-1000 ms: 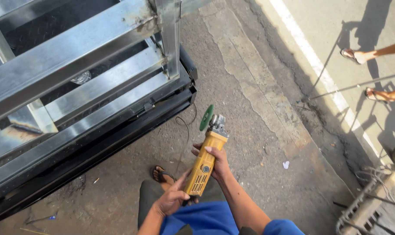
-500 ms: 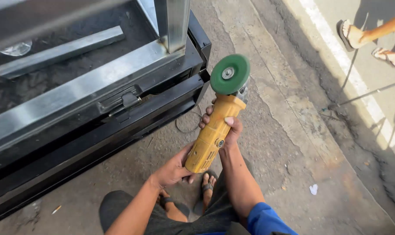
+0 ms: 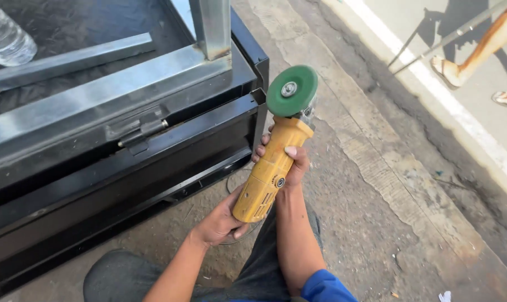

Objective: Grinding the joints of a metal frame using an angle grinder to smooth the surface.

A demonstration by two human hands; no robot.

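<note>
1. Head view, tool and hands. A yellow angle grinder (image 3: 271, 173) is being held in the air just beside the corner of the black metal cabinet (image 3: 153, 162), with its green disc (image 3: 291, 90) facing up toward the camera. The left hand (image 3: 219, 223) is clenching the rear end of the body; the right hand (image 3: 287, 159) is wrapping the neck just below the disc.

2. Head view, hazards (judged). No guard is showing on the side of the disc that is facing the person, and the right hand's fingers (image 3: 263, 146) are lying near its rim, so a slip forward could be bringing them onto it. The disc is also hanging near the cabinet's sharp corner, where a snag could be kicking the tool back toward the person's knee (image 3: 276, 251). A thin cord (image 3: 231, 182) is looping on the ground beside the cabinet and could be catching.

3. Head view, surface and surroundings. There is no desk: the cabinet is standing on a rough, stained concrete pavement (image 3: 376, 196). Grey steel bars (image 3: 114, 92) and a clear plastic bottle (image 3: 5, 36) are lying on top of the cabinet. Well apart from the cabinet, beyond a painted white line (image 3: 455, 112), another person's sandalled foot (image 3: 449, 70) is stepping in sunlight.
</note>
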